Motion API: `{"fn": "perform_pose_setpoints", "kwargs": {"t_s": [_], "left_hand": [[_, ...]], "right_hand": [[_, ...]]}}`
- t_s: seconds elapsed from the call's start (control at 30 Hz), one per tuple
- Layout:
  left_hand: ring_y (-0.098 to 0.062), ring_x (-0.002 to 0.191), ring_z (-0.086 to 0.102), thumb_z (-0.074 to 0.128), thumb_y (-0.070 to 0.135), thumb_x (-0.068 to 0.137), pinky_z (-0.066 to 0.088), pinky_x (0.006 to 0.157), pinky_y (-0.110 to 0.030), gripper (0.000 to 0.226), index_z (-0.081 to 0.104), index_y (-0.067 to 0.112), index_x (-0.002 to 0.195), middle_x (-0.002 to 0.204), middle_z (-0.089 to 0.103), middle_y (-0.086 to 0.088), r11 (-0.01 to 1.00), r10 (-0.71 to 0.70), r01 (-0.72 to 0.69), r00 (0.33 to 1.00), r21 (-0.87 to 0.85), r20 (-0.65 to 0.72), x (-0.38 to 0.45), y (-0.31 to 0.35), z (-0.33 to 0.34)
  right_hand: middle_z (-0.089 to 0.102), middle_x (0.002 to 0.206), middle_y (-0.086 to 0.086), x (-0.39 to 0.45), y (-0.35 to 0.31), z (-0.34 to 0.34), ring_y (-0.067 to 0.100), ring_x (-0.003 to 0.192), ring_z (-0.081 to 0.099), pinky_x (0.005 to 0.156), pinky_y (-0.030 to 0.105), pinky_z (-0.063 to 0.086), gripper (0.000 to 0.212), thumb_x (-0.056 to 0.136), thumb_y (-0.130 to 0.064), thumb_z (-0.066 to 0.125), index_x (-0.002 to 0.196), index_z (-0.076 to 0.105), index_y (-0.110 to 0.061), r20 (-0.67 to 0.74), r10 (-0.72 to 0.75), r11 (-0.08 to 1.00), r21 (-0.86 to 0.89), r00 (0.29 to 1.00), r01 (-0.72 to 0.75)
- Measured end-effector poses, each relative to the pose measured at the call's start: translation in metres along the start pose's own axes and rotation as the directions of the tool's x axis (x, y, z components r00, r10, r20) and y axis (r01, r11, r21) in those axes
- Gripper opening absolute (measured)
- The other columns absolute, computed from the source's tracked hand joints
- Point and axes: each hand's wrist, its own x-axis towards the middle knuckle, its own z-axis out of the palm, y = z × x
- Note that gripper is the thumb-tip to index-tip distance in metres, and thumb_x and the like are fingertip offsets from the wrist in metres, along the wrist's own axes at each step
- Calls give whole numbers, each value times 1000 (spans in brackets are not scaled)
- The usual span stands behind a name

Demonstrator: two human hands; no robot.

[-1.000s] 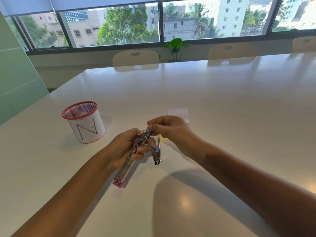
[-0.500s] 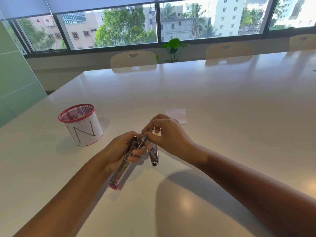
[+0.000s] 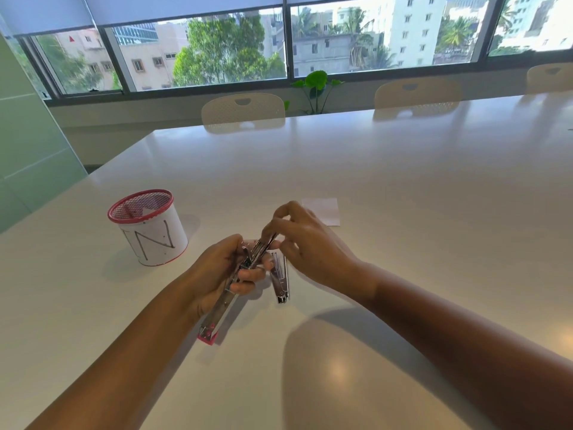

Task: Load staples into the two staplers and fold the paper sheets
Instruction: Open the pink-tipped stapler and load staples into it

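One mark legible: a large hand-drawn capital "N" in dark strokes on the white paper wrap of the red mesh cup (image 3: 151, 228), which stands on the worktop (image 3: 403, 187). A partial stroke sits left of the letter at the wrap's edge; not readable. No readable text on the paper sheet (image 3: 322, 210) or on either stapler.

Head view: looks forward-down, close over table (image 3: 403, 181), facing windows (image 3: 217, 48).
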Motion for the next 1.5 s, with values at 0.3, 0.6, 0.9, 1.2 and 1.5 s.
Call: {"fn": "perform_pose_setpoints", "kwargs": {"t_s": [0.3, 0.6, 0.9, 1.2, 1.5], "left_hand": [[-17, 68, 57, 27, 0, 89, 49, 58, -23, 41, 45, -7, 125, 97, 57, -18, 964, 14, 87, 927, -250, 375, 2, 0, -5], [-9, 51, 51, 57, -2, 75, 41, 41, -13, 58, 33, 7, 126, 78, 59, -9, 940, 41, 28, 981, -340, 192, 0, 3, -10], [-17, 67, 59, 31, 11, 95, 50, 59, -20, 29, 51, -4, 109, 84, 59, -15, 920, -3, 139, 937, -367, 348, 2, 2, -9], [-6, 36, 40, 86, 13, 53, 35, 28, -12, 64, 55, 4, 108, 62, 48, -1, 959, 71, -71, 997, -274, -10, -4, 8, -1], [-6, 29, 37, 77, 5, 58, 31, 24, -12, 51, 48, 10, 99, 51, 45, 0, 947, 46, -102, 982, -306, -183, -2, 12, -3]], "right_hand": [[46, 117, 1, 2, 15, 5, 18, 106, 45, 80, 26, 39, 40, 76, 2, 42, 97, 62, -25, -79, 73, 990, 126, 994, -63], [44, 113, 4, 7, 18, -7, 15, 91, 50, 75, 9, 38, 42, 71, 5, 40, 103, 58, -14, -406, 139, 969, 242, 903, -40], [49, 126, 10, -1, 12, 1, 29, 107, 49, 90, 41, 45, 51, 76, 10, 49, 115, 57, -22, -58, -28, 989, -149, 998, 19], [49, 119, 12, 1, 11, 1, 28, 102, 52, 85, 41, 50, 46, 73, 8, 44, 115, 53, -10, -190, 62, 997, 57, 980, -52], [52, 113, 10, 0, 3, 5, 27, 100, 54, 84, 39, 50, 39, 75, -10, 37, 110, 53, -14, -151, -57, 997, 38, 987, 64]]}}
